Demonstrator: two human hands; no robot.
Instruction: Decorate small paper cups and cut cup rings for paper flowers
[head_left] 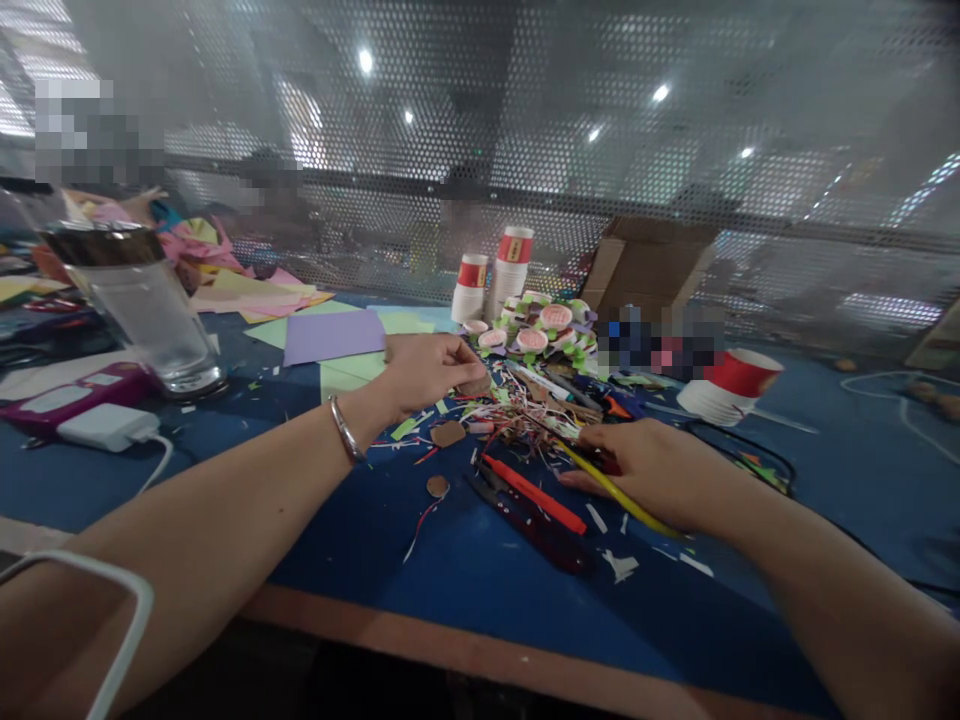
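My left hand (pixel 429 372), with a silver bangle at its wrist, is closed in a pinch on a small brown piece (pixel 474 384) at the edge of a scrap pile. My right hand (pixel 649 470) curls around a slim yellow tool (pixel 619 495) whose dark end points into the pile. Dark and red parts show between its fingers, but their shape is unclear. Between both hands lie paper and wire scraps (pixel 517 412), a brown cardboard piece (pixel 448 433) and a small disc (pixel 437 486) with thin wires. Nearer me, a red pen (pixel 536 494) lies beside dark thread snips (pixel 525 520).
Purple paper (pixel 334 336) lies over green sheets at left, near a glass of water (pixel 154 310) and a white plug (pixel 109 427). Stacked paper cups (pixel 511 270) and decorated cup pieces (pixel 555 318) stand behind the scraps. Another cup stack (pixel 731 385) tilts at right.
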